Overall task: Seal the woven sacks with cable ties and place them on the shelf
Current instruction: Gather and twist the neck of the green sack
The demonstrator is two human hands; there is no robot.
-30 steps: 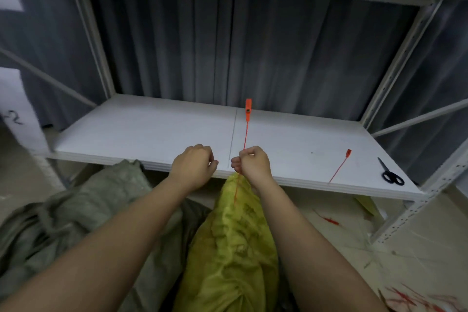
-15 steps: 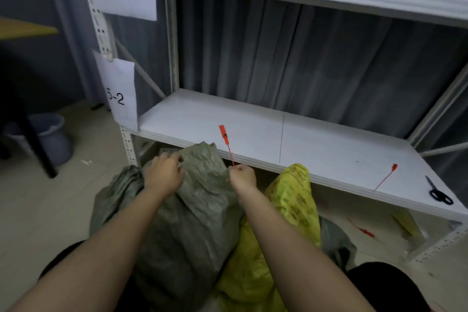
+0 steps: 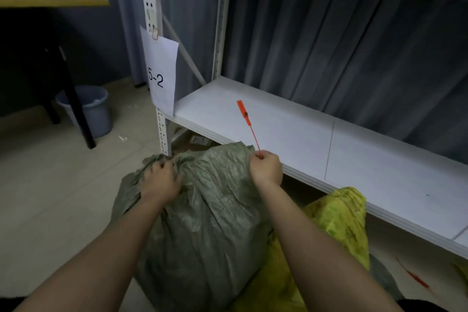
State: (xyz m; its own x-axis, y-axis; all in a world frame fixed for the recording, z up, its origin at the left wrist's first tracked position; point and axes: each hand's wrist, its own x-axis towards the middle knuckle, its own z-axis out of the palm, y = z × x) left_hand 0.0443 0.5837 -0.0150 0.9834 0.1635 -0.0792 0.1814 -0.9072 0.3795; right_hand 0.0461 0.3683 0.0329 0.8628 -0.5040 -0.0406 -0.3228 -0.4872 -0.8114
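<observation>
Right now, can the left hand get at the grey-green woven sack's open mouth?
Probably yes: the left hand already grips the bunched top of the grey-green woven sack, nothing between them; the right hand pinches the orange cable tie.

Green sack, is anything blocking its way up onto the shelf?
Nothing visible does. The green sack sits just below the shelf edge, whose board above it is bare. Only the tie in the right hand sticks up over it.
</observation>
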